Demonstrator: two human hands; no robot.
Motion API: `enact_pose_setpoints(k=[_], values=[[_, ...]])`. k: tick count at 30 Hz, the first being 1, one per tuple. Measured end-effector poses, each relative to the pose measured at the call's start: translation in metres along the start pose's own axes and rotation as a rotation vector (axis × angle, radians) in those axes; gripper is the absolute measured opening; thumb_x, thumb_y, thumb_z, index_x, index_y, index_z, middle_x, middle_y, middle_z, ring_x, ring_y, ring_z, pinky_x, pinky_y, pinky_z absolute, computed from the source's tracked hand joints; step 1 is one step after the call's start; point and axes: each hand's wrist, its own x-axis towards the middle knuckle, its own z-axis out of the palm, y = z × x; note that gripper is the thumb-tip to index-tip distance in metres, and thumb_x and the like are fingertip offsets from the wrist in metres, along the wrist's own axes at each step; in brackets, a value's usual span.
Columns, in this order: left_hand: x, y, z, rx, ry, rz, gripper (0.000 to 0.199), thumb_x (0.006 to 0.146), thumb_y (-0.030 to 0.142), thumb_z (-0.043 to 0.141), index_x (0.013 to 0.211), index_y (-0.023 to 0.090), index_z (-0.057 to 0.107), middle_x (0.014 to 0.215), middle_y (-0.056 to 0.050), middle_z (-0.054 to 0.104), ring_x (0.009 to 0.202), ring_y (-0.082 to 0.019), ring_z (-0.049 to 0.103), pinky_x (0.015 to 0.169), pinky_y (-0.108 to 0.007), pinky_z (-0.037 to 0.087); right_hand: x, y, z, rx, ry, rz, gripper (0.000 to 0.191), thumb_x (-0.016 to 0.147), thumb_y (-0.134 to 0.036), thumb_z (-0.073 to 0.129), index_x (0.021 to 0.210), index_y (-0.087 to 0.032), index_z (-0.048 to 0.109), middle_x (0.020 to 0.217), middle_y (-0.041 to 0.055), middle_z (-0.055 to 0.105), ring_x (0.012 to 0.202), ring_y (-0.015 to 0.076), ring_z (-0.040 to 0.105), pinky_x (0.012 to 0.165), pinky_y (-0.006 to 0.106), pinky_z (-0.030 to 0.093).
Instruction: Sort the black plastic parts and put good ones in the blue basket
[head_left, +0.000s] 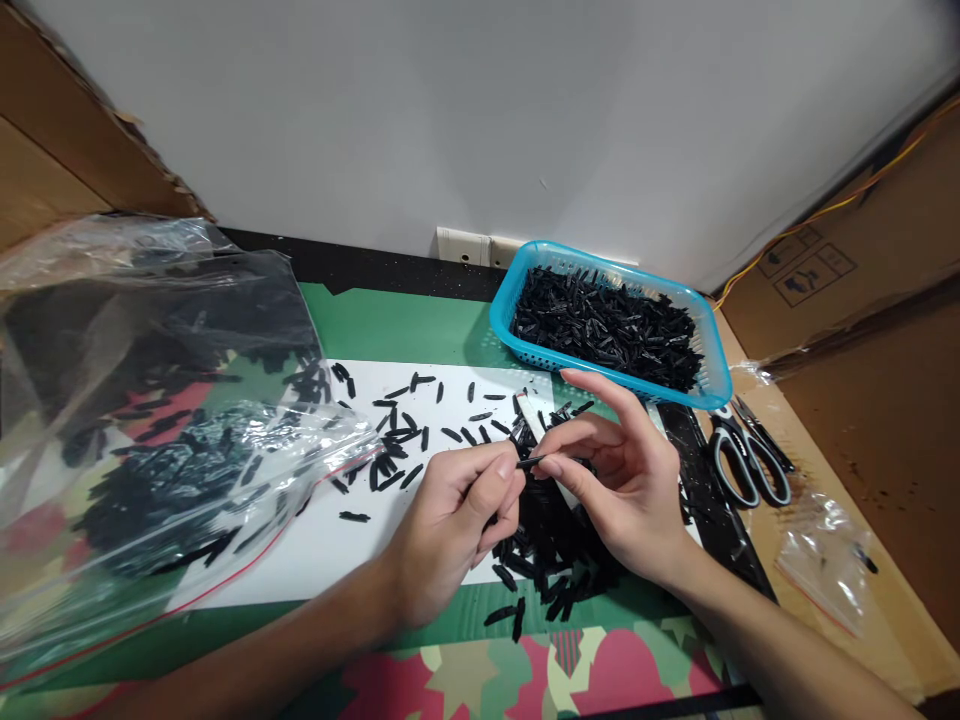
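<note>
- The pale wall [465, 120] rises behind the table [397, 318], whose green covering has a red, cream and green pattern along the near edge.
- A large clear zip bag [172, 490] with a red seal line lies at the left, with many black pieces showing through it.
- The white sheet [330, 555] lies on the green covering, partly under the bag, with loose black pieces scattered over it.
- The blue basket [720, 375] stands near the wall at the right, filled with black pieces.
- The left hand [457, 510] is curled closed, thumb against the bent index finger, gripping one end of a thin black piece.
- The right hand [630, 480] pinches the other end between thumb and index finger, its other fingers loosely spread.
- A dark pile [544, 530] of black pieces lies beneath the hands.
- The scissors [746, 460] lie right of the basket, with a small clear bag [825, 560] nearer the person.
- A pale strip [531, 415] rests across the pile, partly hidden by the right hand.
- The thin black piece [529, 462] bridges both hands above the pile.
</note>
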Motion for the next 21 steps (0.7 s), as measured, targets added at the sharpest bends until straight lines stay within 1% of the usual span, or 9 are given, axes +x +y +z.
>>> enact_pose_setpoints(k=[5, 7, 9, 11, 12, 14, 16, 18, 21], values=[[0.000, 0.001, 0.000, -0.003, 0.003, -0.018, 0.052, 0.107, 0.055, 0.051, 0.070, 0.021, 0.043, 0.054, 0.008, 0.040, 0.042, -0.005, 0.030, 0.039, -0.019, 0.020, -0.001, 0.000, -0.001, -0.109, -0.065, -0.060, 0.063, 0.100, -0.012, 0.071, 0.155, -0.033, 0.050, 0.095, 0.0001, 0.075, 0.086, 0.0180, 0.073, 0.085, 0.037, 0.064], [0.000, 0.002, 0.001, 0.004, 0.005, -0.031, 0.052, 0.107, 0.055, 0.051, 0.069, 0.020, 0.044, 0.054, 0.007, 0.041, 0.042, -0.005, 0.031, 0.039, -0.019, 0.021, 0.000, 0.002, -0.006, -0.230, -0.084, -0.147, 0.064, 0.100, -0.010, 0.067, 0.157, -0.031, 0.047, 0.096, 0.0012, 0.075, 0.086, 0.0189, 0.073, 0.084, 0.038, 0.063], [0.000, 0.003, 0.001, 0.010, 0.005, -0.049, 0.051, 0.107, 0.055, 0.051, 0.070, 0.020, 0.046, 0.053, 0.007, 0.041, 0.042, -0.006, 0.031, 0.039, -0.018, 0.022, 0.002, 0.004, -0.017, -0.472, -0.089, -0.371, 0.067, 0.098, -0.007, 0.065, 0.159, -0.028, 0.048, 0.098, 0.0037, 0.075, 0.086, 0.0213, 0.072, 0.082, 0.040, 0.061], [-0.001, 0.005, 0.001, 0.013, 0.005, -0.072, 0.050, 0.107, 0.057, 0.050, 0.072, 0.020, 0.049, 0.053, 0.007, 0.041, 0.043, -0.006, 0.032, 0.039, -0.018, 0.023, 0.008, 0.007, -0.035, -0.816, -0.042, -0.704, 0.066, 0.093, -0.008, 0.068, 0.155, -0.026, 0.054, 0.099, 0.0061, 0.077, 0.088, 0.0254, 0.071, 0.080, 0.042, 0.058], [-0.001, 0.006, 0.001, 0.013, 0.006, -0.085, 0.050, 0.107, 0.057, 0.049, 0.073, 0.020, 0.049, 0.052, 0.007, 0.040, 0.043, -0.007, 0.031, 0.040, -0.018, 0.024, 0.013, 0.009, -0.045, -0.987, 0.003, -0.787, 0.065, 0.092, -0.011, 0.070, 0.154, -0.026, 0.056, 0.097, 0.0055, 0.077, 0.090, 0.0270, 0.071, 0.084, 0.044, 0.056], [-0.002, 0.007, 0.000, 0.017, 0.015, -0.105, 0.049, 0.107, 0.057, 0.047, 0.075, 0.020, 0.050, 0.052, 0.007, 0.040, 0.044, -0.007, 0.031, 0.040, -0.018, 0.025, 0.023, 0.011, -0.064, -1.167, 0.291, -0.722, 0.060, 0.094, -0.011, 0.069, 0.150, -0.027, 0.058, 0.100, 0.0057, 0.078, 0.095, 0.0284, 0.070, 0.094, 0.048, 0.052], [-0.003, 0.008, 0.000, 0.018, 0.015, -0.111, 0.048, 0.107, 0.057, 0.045, 0.077, 0.021, 0.049, 0.052, 0.007, 0.040, 0.044, -0.007, 0.031, 0.041, -0.018, 0.025, 0.033, 0.011, -0.077, -1.241, 0.429, -0.466, 0.048, 0.100, -0.022, 0.067, 0.147, -0.025, 0.059, 0.116, 0.0099, 0.077, 0.111, 0.0334, 0.066, 0.102, 0.055, 0.050], [-0.003, 0.009, 0.000, 0.006, 0.006, -0.115, 0.047, 0.108, 0.058, 0.043, 0.079, 0.021, 0.050, 0.053, 0.007, 0.040, 0.044, -0.007, 0.032, 0.041, -0.017, 0.025, 0.039, 0.009, -0.081, -1.241, 0.442, -0.343, 0.041, 0.103, -0.031, 0.065, 0.143, -0.022, 0.062, 0.131, 0.0146, 0.072, 0.124, 0.0372, 0.061, 0.106, 0.060, 0.048], [-0.002, 0.010, 0.001, -0.019, 0.002, -0.146, 0.046, 0.109, 0.059, 0.040, 0.084, 0.021, 0.051, 0.054, 0.008, 0.043, 0.043, -0.007, 0.031, 0.040, -0.016, 0.024, 0.037, 0.006, -0.067, -1.152, 0.369, -0.425, 0.034, 0.103, -0.026, 0.064, 0.138, -0.022, 0.065, 0.137, 0.0159, 0.068, 0.130, 0.0360, 0.058, 0.111, 0.059, 0.046]])
